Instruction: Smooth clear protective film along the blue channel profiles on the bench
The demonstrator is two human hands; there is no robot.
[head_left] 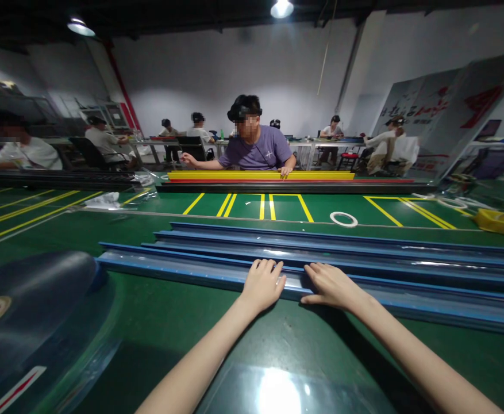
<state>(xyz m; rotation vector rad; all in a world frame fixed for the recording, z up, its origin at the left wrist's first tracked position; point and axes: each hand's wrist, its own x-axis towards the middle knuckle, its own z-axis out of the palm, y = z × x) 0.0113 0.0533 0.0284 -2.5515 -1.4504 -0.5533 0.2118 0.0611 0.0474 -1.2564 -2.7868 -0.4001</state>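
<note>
With the clock centred between the two hands, a large roll of film (40, 282) lies at nine o'clock on the green table (161, 322). Just past it starts the nearest blue channel (178, 267), which runs from nine o'clock, under both hands, to three, where the picture cuts it off. It looks long and straight, with raised blue edges and a pale, glossy trough; more blue channels (226, 241) lie close behind.

The left hand (262, 284) lies across it, fingers slightly apart over the far edge, thumb toward the near one. The right hand (329, 286) spans it too, fingers close together, thumb held well off them. Whether either hand grips or merely presses, I cannot tell.

The step in hand seems to be steadying or aligning this channel; shifting it would call for even pressure from both hands. A white ring (343, 219) lies toward one o'clock, a yellow tray (499, 223) nearly at three.
</note>
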